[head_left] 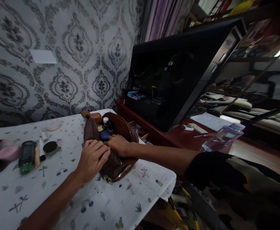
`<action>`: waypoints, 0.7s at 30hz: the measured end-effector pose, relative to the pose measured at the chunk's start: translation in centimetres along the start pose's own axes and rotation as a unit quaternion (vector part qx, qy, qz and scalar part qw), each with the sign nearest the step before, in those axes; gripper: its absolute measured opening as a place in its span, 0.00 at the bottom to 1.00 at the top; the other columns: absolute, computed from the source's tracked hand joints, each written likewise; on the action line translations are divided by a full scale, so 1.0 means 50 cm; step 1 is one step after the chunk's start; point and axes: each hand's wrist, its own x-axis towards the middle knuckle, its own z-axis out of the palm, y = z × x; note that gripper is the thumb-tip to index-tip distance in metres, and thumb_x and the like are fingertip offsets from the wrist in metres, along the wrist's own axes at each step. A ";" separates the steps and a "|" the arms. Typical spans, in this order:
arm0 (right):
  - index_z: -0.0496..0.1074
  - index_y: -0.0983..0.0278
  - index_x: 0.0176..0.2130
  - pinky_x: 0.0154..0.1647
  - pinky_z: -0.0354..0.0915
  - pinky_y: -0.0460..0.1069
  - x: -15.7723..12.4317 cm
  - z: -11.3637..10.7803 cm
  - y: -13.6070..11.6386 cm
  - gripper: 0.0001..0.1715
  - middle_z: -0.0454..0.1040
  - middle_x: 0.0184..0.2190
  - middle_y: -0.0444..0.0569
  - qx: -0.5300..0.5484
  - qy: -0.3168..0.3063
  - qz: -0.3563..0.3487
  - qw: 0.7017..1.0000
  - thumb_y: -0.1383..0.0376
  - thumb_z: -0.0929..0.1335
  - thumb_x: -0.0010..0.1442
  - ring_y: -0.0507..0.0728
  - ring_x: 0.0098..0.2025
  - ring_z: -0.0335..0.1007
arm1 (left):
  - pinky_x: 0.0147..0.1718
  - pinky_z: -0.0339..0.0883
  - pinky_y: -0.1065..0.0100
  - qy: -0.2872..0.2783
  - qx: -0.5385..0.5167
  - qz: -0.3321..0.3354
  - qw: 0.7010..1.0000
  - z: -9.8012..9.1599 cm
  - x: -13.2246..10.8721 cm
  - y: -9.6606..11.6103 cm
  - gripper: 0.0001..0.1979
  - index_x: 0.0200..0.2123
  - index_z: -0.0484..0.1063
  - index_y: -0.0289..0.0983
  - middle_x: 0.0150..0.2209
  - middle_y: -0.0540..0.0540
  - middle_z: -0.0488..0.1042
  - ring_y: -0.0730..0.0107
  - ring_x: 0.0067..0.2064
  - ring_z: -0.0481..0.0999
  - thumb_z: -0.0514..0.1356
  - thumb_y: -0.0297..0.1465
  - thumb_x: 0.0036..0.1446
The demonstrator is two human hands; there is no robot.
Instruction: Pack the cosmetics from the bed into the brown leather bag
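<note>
A brown leather bag [92, 127] with a gold zipper lies unzipped on the patterned white cloth [82, 210]. My left hand [93, 159] has its fingers curled over the bag's near edge, gripping it. Into the opening reaches my right hand [118, 145], its fingertips hidden among the contents. Close to those fingers is a round blue-lidded container [104, 135]. Behind it, inside the bag, a small dark bottle with a white cap [105, 120] stands near a gold-coloured round item [101, 128]. Whether my right hand holds anything cannot be seen.
To the left lie a dark green bottle [26, 156], a pink round container [8, 152], a dark-lidded jar [50, 147] and tubes. A large black computer case [173, 80] stands behind on a red-brown desk [178, 137]. A clear bottle [222, 138] lies to the right.
</note>
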 end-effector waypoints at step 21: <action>0.69 0.68 0.48 0.39 0.63 0.46 -0.005 0.017 0.021 0.20 0.77 0.43 0.53 0.328 0.104 0.206 0.916 0.68 0.72 0.55 0.56 0.43 0.73 | 0.42 0.57 0.58 0.008 -0.023 0.008 1.000 -0.003 -0.002 -0.006 0.17 0.42 0.75 0.39 0.35 0.47 0.75 0.65 0.38 0.70 0.47 0.34 0.71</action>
